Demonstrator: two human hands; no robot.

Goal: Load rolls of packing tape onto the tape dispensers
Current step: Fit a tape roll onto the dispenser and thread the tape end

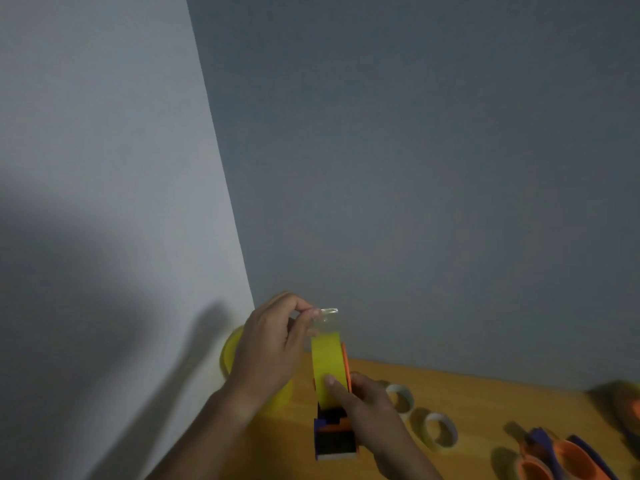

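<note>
A yellow tape roll (327, 367) sits on an orange and dark blue tape dispenser (334, 436), held upright above the wooden table (485, 396). My right hand (367, 407) grips the dispenser and roll from the right, thumb pressed on the roll's face. My left hand (270, 348) pinches the clear loose tape end (327, 318) and holds it raised above the roll. Behind my left hand lies another yellow tape roll (231, 353), partly hidden.
Two empty cardboard cores (400, 396) (440, 431) lie on the table to the right. More orange and blue dispensers (568, 460) lie at the lower right, blurred. Grey walls meet in a corner behind the table.
</note>
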